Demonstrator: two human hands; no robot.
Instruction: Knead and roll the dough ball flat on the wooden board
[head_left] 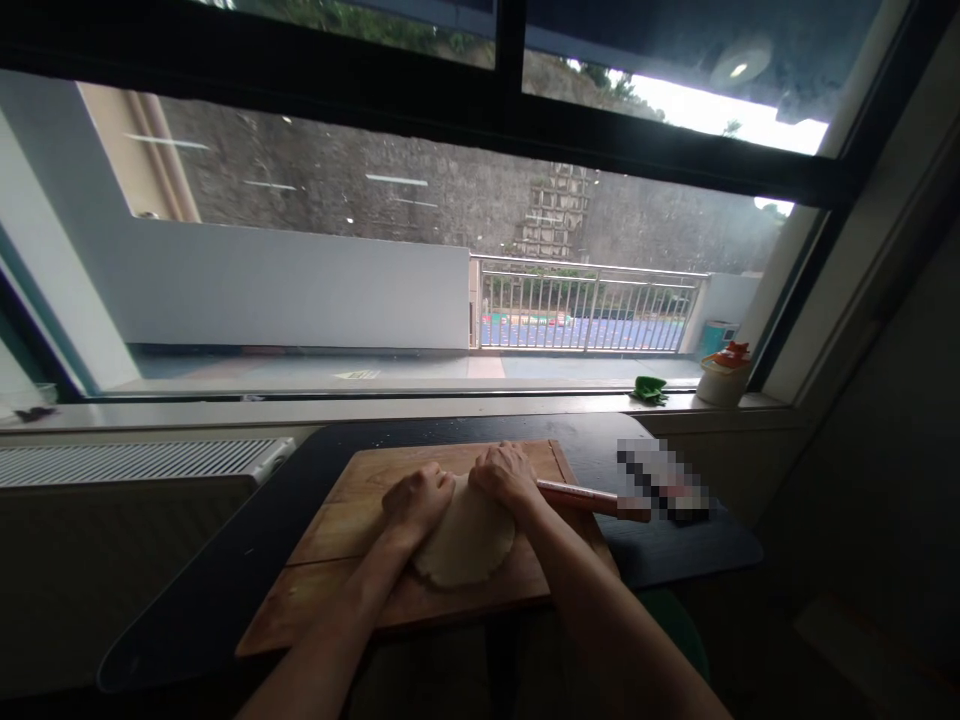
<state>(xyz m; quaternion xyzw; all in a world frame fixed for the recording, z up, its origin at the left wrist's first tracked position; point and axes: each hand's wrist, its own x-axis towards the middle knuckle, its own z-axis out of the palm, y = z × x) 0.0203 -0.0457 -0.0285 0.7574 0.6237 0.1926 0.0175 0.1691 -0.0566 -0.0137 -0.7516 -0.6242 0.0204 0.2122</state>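
A flat, rounded sheet of dough [469,545] with an uneven near edge lies on a wooden board [330,535]. My left hand [420,497] is curled at the dough's upper left edge, its fingertips hidden from me. On the far right edge, my right hand [504,472] has its bent fingers closed over the dough. Just right of that hand, a wooden rolling pin [592,499] rests across the board's right side, its handle end reaching past the board.
The board sits on a dark table [217,580] below a large window. A blurred-out object [664,480] lies at the table's right. On the sill stand a green item [649,390] and a white container with an orange top [724,378]. A radiator [135,462] is at left.
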